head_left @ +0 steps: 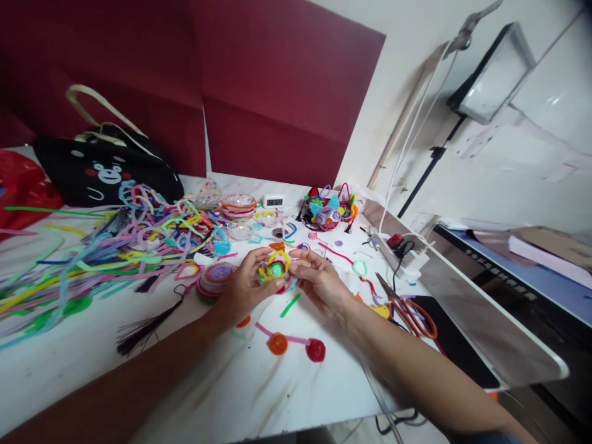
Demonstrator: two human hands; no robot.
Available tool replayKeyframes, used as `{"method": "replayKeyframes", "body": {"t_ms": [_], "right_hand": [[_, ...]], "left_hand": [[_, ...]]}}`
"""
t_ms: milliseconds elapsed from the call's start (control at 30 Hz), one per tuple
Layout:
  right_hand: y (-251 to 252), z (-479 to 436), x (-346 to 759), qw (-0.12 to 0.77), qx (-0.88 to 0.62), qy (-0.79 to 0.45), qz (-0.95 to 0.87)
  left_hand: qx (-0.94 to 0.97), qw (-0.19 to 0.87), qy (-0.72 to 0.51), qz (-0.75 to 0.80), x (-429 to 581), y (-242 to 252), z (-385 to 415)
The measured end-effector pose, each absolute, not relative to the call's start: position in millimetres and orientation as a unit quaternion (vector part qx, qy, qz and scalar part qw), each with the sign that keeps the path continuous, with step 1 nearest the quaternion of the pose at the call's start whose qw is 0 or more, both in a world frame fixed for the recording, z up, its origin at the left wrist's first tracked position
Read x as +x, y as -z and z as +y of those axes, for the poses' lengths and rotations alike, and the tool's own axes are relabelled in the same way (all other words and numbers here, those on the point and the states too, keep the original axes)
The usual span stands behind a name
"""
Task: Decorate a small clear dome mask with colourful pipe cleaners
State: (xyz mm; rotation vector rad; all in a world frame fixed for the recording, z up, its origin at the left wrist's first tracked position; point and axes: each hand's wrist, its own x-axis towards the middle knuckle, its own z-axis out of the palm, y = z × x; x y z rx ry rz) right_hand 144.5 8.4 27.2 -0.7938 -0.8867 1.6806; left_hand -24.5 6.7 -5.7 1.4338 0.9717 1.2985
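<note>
Between my two hands is a small round pipe-cleaner piece with a yellow outline, a green middle and some red. My left hand is closed around its left side, thumb below. The fingers of my right hand pinch at its right edge; exactly what they grip is too small to make out. Beside my left wrist rests a purple and pink coiled ball half. Below my hands lie a short green pipe-cleaner piece, an orange coil and a red coil.
A heap of loose pipe cleaners spreads over the left of the table, before a black bag. Orange-handled scissors lie at right near a power strip. Finished colourful balls and a small digital clock stand behind.
</note>
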Motion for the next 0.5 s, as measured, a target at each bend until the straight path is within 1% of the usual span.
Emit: {"method": "replayKeyframes", "body": {"t_ms": [200, 300, 500], "right_hand": [[-30, 10, 147, 0.504, -0.331, -0.691, -0.398], [-31, 13, 150, 0.500, -0.326, -0.694, -0.403], [-29, 18, 158, 0.460, -0.299, -0.713, -0.436]], "left_hand": [[0.582, 0.484, -0.520, 0.396, -24, 3, 5], [0.561, 0.519, -0.529, 0.369, -24, 0, 6], [0.481, 0.602, -0.518, 0.370, -28, -3, 8]]}}
